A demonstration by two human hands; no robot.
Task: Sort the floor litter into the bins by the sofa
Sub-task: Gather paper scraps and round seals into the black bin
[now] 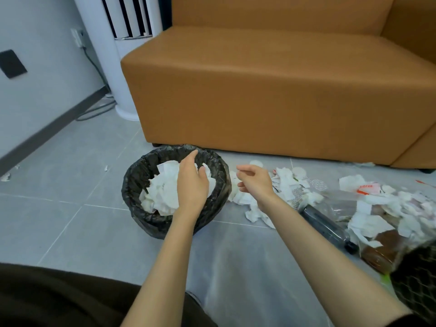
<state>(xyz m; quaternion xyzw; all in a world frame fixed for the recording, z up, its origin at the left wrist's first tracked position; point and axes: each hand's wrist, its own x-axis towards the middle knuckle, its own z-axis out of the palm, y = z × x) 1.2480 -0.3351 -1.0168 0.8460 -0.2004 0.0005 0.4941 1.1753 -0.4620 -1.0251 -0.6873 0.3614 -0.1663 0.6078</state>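
A round bin lined with a black bag stands on the floor in front of the sofa, filled with crumpled white paper. My left hand hovers over the bin with fingers stretched out, holding nothing. My right hand hangs just right of the bin, fingers loosely curled and empty, above a heap of torn white paper scraps. A dark plastic bottle lies on the floor to the right among more paper.
An orange-brown sofa fills the back. A second, mesh bin sits at the right edge, with a brown bottle beside it. A white standing unit and cables are at back left. Small scraps lie by the left wall.
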